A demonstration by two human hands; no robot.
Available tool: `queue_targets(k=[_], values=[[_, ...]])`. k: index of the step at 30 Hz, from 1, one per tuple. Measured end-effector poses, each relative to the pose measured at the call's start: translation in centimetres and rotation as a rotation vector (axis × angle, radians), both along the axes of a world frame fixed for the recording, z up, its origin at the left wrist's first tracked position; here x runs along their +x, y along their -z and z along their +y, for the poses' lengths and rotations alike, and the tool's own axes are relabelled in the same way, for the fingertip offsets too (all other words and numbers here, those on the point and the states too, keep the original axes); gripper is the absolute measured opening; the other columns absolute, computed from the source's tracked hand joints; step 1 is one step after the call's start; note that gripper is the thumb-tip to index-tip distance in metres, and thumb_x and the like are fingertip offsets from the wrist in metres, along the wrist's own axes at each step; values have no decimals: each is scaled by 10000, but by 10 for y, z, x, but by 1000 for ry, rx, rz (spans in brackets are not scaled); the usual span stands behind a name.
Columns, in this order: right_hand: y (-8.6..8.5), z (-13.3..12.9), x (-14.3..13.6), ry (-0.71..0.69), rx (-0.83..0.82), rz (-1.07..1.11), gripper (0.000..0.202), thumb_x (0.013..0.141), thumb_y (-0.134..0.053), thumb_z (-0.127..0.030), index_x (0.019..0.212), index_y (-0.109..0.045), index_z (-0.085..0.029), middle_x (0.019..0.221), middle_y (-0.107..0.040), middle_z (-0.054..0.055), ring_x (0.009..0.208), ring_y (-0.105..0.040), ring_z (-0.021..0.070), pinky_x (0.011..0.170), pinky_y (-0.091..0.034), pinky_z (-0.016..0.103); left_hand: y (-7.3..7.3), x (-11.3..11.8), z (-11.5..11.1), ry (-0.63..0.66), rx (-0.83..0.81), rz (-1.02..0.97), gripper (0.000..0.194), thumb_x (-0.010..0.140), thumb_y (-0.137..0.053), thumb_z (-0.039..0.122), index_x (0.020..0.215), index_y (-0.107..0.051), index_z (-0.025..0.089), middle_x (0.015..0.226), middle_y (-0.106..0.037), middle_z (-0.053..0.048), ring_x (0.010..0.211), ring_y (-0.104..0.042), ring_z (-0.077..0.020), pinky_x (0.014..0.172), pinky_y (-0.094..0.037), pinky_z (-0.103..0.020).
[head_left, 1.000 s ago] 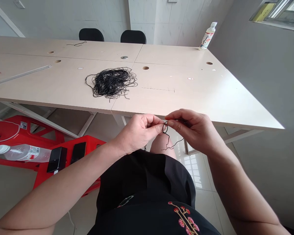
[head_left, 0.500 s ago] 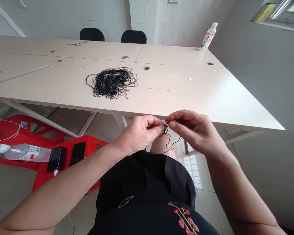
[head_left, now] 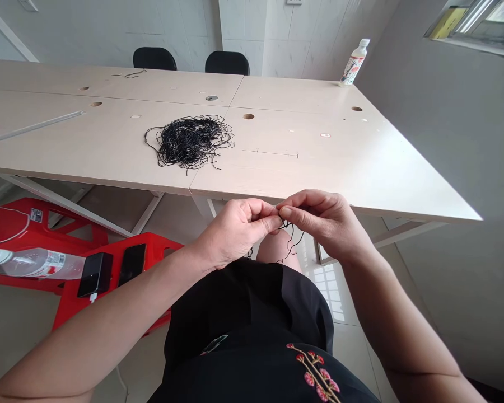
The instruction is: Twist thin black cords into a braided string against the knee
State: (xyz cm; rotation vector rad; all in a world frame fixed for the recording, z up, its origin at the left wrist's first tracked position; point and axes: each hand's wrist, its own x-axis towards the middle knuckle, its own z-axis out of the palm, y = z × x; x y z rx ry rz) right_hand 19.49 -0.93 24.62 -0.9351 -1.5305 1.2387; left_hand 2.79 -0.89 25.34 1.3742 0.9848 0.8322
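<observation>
Both hands meet above my knee, just in front of the table's near edge. My left hand [head_left: 241,229] pinches a thin black cord [head_left: 293,242] between thumb and forefinger. Fingertips touching those of the left, my right hand [head_left: 321,221] is closed in a pinch on the same cord. A small loop or knot shows just below the fingertips, and loose ends dangle over the knee. On the table lies a tangled heap of black cord [head_left: 189,141].
The pale table [head_left: 353,179] spans the view, with a bottle [head_left: 354,62] at its far right corner. Red stools [head_left: 151,246] at the left carry another bottle [head_left: 37,263], a black box [head_left: 95,274] and a phone [head_left: 133,264]. Two black chairs [head_left: 227,62] stand behind the table.
My right hand has moved slightly left, and its fingertips now touch the left hand's. The upright loop of cord between the hands has drawn down small. The view has shifted a little.
</observation>
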Motion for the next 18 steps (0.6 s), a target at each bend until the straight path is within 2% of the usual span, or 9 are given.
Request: queue_targets(k=[4,8,13,18], values=[[1,0,0,32,20,-28,193,721,-690,-353,754,-654,-166,735,-687,33,698,-642,143,660,-538,296,0,0,0,-1,-40,-33,218,686,-698,342,743,-670,133,635,-618,-6,593,-525,-85,594,-419,-244],[1,-3,-1,94,114,-140,150,751,-657,-314,761,-648,-165,731,-661,30,655,-599,124,589,-496,268,-1,0,1,12,-90,-73,244,656,-722,354,741,-674,131,621,-610,-3,563,-507,-72,554,-401,-227],[3,-8,-4,261,421,-393,60,779,-604,-230,761,-647,-193,721,-617,16,555,-481,85,500,-405,244,-4,-2,1,5,-145,-84,266,625,-742,367,716,-666,129,594,-590,4,509,-446,-48,482,-346,-203],[8,-11,-3,287,623,-481,105,823,-558,-246,853,-659,-242,821,-633,38,648,-549,121,560,-450,266,-6,-3,2,22,-204,-103,268,617,-748,366,722,-667,134,593,-584,8,497,-427,-42,468,-322,-198]])
